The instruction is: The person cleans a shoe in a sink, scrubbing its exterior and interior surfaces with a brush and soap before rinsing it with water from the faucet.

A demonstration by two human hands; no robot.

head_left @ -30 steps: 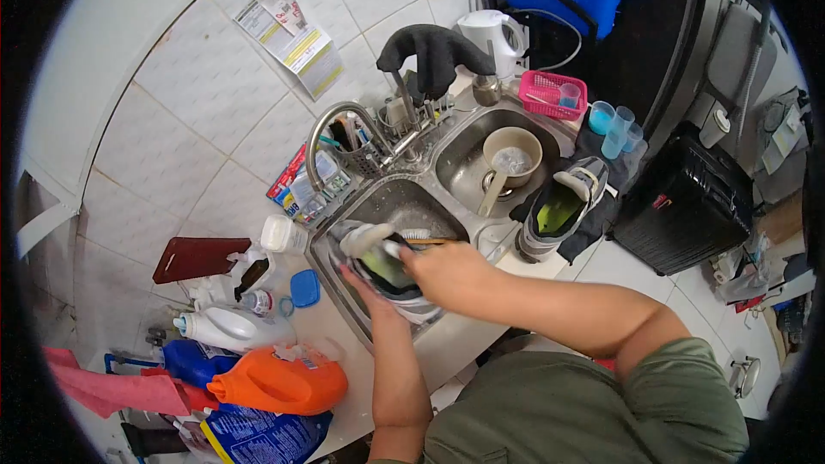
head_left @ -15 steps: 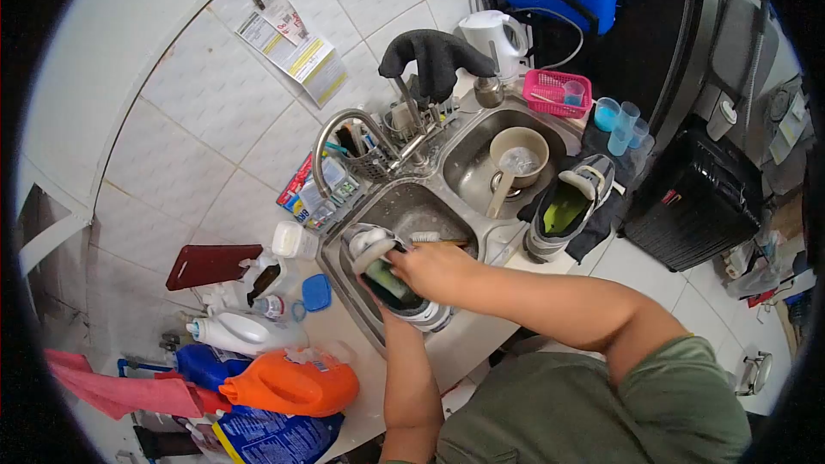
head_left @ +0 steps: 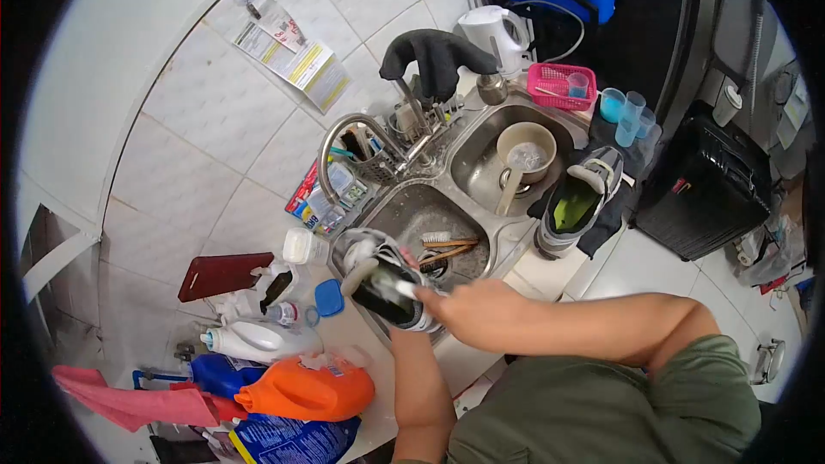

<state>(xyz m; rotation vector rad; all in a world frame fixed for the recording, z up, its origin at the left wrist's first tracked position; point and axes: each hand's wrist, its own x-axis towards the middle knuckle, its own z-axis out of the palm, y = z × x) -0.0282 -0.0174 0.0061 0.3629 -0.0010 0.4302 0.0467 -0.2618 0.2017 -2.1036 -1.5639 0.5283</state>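
My left hand [head_left: 409,258] is under a grey and white shoe [head_left: 368,251], holding it over the left sink basin; most of this hand is hidden by the shoe, with only fingertips at its far side. My right hand [head_left: 473,311] is closed at the shoe's opening. A small white object [head_left: 404,289] sticks out of its fingers into the shoe, too blurred to tell its kind. Inside the basin, beyond the shoe, lie a wooden scrub brush [head_left: 443,240] with white bristles and another wooden-handled item [head_left: 449,253].
A second shoe [head_left: 574,206] stands on a dark cloth right of the sink. The right basin [head_left: 468,163] holds a pot [head_left: 526,153]. A curved faucet [head_left: 325,163] arches over the left basin. Bottles, including an orange jug [head_left: 309,388], crowd the left counter.
My right hand has drawn back toward the right from inside the shoe, and the white object now shows at its fingers. The shoe has shifted slightly, and the whole view has moved a little.
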